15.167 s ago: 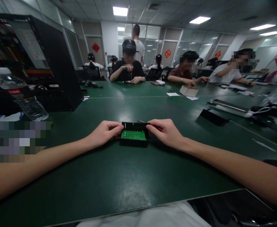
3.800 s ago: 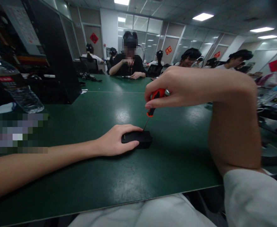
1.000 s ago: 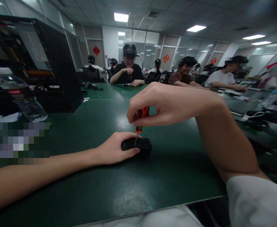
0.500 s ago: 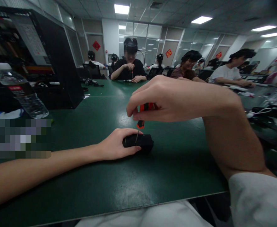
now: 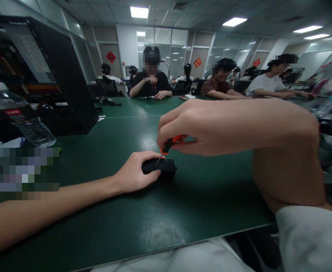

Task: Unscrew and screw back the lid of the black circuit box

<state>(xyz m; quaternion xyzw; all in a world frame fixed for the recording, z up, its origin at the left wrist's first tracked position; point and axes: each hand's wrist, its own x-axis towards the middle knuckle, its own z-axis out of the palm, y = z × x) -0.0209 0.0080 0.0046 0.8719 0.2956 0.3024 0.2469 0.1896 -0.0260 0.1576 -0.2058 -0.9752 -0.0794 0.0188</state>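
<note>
Shiny green counter (image 5: 143, 223), bright ceiling lights (image 5: 139, 12), people (image 5: 151, 81) at far side. Left hand (image 5: 132, 175) fingers press black box (image 5: 167, 169); right hand (image 5: 216, 126) fingers pinch screwdriver (image 5: 170, 143).

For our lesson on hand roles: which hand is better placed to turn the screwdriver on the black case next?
Right, probably. The right hand grips the screwdriver, its tip at the case; the left hand lies over the case, pinning it to the table.
</note>
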